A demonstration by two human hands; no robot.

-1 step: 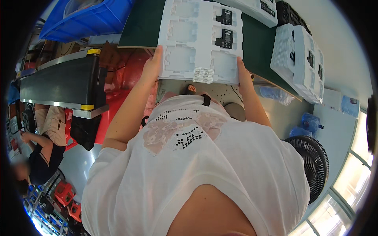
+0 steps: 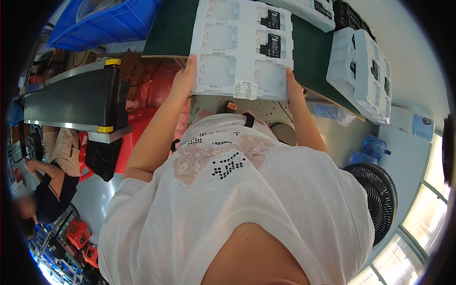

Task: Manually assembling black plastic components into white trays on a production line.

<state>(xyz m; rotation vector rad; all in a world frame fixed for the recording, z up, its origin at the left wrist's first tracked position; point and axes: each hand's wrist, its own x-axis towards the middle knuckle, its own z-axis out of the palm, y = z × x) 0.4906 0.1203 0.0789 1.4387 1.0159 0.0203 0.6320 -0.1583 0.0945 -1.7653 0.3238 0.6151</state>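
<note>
A white plastic tray (image 2: pixel 245 52) with moulded pockets extends over the near edge of the green-topped table (image 2: pixel 311 61). My left hand (image 2: pixel 184 81) grips its left side, thumb along the rim. On the opposite side my right hand (image 2: pixel 293 88) holds the tray the same way; the fingers of both hands are mostly hidden beneath or behind it. Two flat black batteries (image 2: pixel 270 46) lie in the right column of pockets, toward the far end. The visible left pockets and the nearest right one hold nothing. A printed white label (image 2: pixel 245 89) is stuck at the near edge.
Stacked white trays (image 2: pixel 342 64) stand at the table's right, and another tray (image 2: pixel 308 12) lies at the back. A blue bin (image 2: pixel 109 26) is at upper left, above a dark conveyor (image 2: pixel 71 97). A black fan (image 2: pixel 375 199) stands right; a person (image 2: pixel 52 185) sits left.
</note>
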